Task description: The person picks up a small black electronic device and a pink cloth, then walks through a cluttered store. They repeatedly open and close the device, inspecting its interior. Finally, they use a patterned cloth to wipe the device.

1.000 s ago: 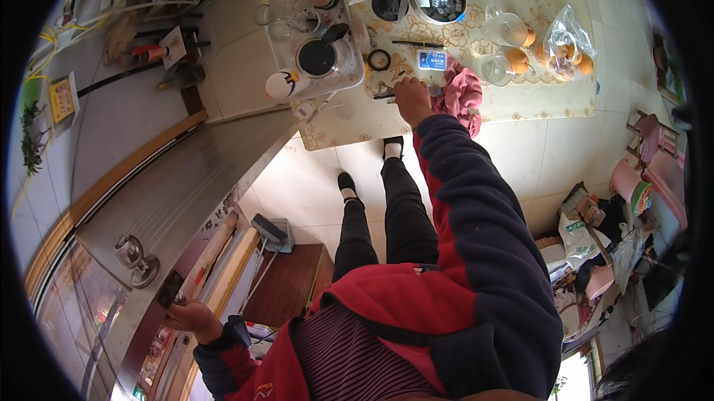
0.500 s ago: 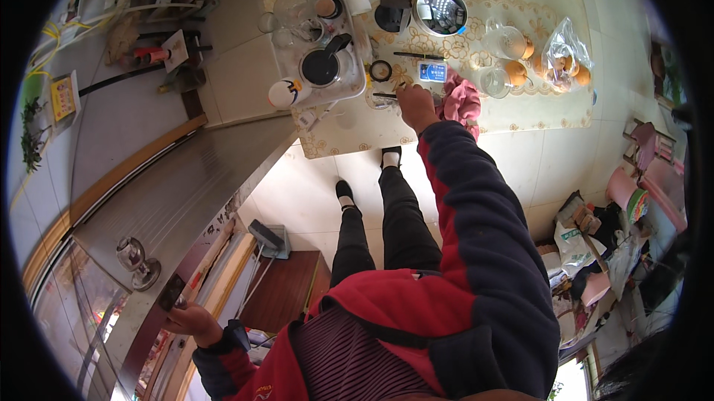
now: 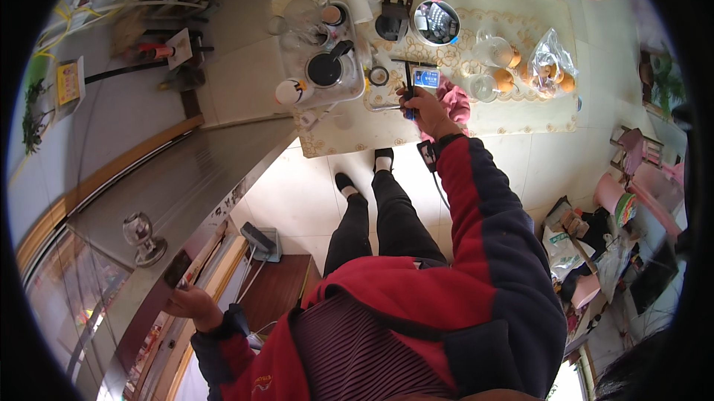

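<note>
My right hand (image 3: 430,112) is closed over the near edge of the table, its fingers round a slim black stick-like thing (image 3: 408,79) that points away from me. A bit of blue shows at its lower end; its exact kind is unclear. Beyond the hand lie a blue-and-white card or small pack (image 3: 425,77) and another thin black stick (image 3: 401,60). A crumpled pink cloth (image 3: 454,101) is just right of the hand. At the lower left, my left hand (image 3: 192,306) is closed beside the counter edge, against a small dark flat thing (image 3: 177,270) that I cannot make out.
A white tray (image 3: 362,92) with a black-lidded kettle (image 3: 325,68) and glassware stands left on the table. A round tin (image 3: 436,21) of blister packs is behind. Glass cups (image 3: 483,87) and bagged oranges (image 3: 552,70) are right. A glass knob-shaped thing (image 3: 143,239) stands near my left hand.
My right hand has shifted slightly right and nearer. The black stick has turned from pointing left to pointing away from me. A small black corded device now shows beside the right wrist.
</note>
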A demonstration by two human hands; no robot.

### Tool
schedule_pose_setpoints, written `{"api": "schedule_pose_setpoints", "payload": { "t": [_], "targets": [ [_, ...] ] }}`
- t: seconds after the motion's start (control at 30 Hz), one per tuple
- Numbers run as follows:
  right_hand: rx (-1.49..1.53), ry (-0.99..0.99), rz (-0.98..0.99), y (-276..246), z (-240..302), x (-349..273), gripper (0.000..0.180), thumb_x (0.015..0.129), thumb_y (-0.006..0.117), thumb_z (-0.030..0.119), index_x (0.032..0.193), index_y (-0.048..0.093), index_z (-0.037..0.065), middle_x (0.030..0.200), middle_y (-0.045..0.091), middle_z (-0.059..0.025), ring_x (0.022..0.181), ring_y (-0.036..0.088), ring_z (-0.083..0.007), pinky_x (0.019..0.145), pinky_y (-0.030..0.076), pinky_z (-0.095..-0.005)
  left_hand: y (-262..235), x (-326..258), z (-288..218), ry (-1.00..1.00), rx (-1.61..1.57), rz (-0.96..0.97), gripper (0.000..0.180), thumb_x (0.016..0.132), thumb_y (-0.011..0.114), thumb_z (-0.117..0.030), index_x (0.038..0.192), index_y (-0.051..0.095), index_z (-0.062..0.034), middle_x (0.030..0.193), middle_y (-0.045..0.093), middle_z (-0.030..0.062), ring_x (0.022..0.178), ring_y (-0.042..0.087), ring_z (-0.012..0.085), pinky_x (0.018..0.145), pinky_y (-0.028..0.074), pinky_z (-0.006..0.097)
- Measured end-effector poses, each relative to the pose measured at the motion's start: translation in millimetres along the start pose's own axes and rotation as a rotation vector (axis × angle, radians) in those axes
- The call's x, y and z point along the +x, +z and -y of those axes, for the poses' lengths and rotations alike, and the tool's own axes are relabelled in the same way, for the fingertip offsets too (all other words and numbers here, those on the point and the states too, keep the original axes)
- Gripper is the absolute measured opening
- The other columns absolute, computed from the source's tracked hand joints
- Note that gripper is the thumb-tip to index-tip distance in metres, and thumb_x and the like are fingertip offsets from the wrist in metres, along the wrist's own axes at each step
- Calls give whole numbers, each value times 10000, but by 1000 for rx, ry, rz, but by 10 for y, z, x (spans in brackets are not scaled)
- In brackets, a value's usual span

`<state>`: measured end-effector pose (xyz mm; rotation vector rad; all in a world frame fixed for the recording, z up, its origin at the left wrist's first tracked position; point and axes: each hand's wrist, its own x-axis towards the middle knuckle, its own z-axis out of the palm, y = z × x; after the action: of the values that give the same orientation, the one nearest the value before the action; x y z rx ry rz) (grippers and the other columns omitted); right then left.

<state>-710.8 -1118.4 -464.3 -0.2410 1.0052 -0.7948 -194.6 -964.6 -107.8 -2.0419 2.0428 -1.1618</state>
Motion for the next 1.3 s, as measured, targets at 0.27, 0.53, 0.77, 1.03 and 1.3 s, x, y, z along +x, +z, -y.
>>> {"api": "schedule_pose_setpoints", "payload": {
  "t": [0.27, 0.53, 0.77, 1.03, 1.3],
  "targets": [
    [233, -22, 361, 918, 340, -828, 449, 827, 510, 91, 1266, 474, 1, 948, 592, -72, 835, 539, -189, 753, 451, -305, 81, 253, -328, -763, -1009, -100, 310, 943, 500, -172, 1133, 581, 59, 1083, 602, 174, 929, 595, 278, 807, 479, 390],
    [335, -27, 208, 1456, 424, -1301, 365, 967, 439, 201, 1269, 490, 2, 959, 573, -62, 842, 527, -177, 761, 449, -324, 211, 121, -290, -1151, -1841, -175, 315, 949, 472, -226, 1179, 519, -16, 1111, 600, 100, 960, 569, 186, 796, 449, 308],
    [-59, -96, 285, 1927, -9, -1313, 344, 995, 429, 187, 1293, 492, 28, 925, 521, 6, 841, 501, -99, 769, 435, -243, 282, -166, -1113, -787, -1732, 1478, 305, 910, 543, -147, 1195, 523, -41, 1210, 549, 106, 1009, 592, 197, 806, 503, 330],
    [-300, 97, 282, 2208, -272, -969, 240, 942, 477, 162, 1113, 568, 18, 943, 578, -41, 812, 531, -115, 721, 462, -289, 547, 360, -2478, -670, -1838, 1416, 486, 823, 718, -171, 1185, 496, 64, 1041, 640, 135, 868, 642, 175, 739, 528, 279],
    [-181, 221, 176, 1531, 69, -771, 396, 1019, 339, 297, 1253, 528, 39, 983, 606, -15, 828, 578, -104, 749, 474, -248, 661, 369, -3121, -1002, -2070, 1565, 315, 813, 552, 24, 1122, 548, -33, 895, 575, 29, 797, 574, 130, 717, 514, 268]
  ]
}}
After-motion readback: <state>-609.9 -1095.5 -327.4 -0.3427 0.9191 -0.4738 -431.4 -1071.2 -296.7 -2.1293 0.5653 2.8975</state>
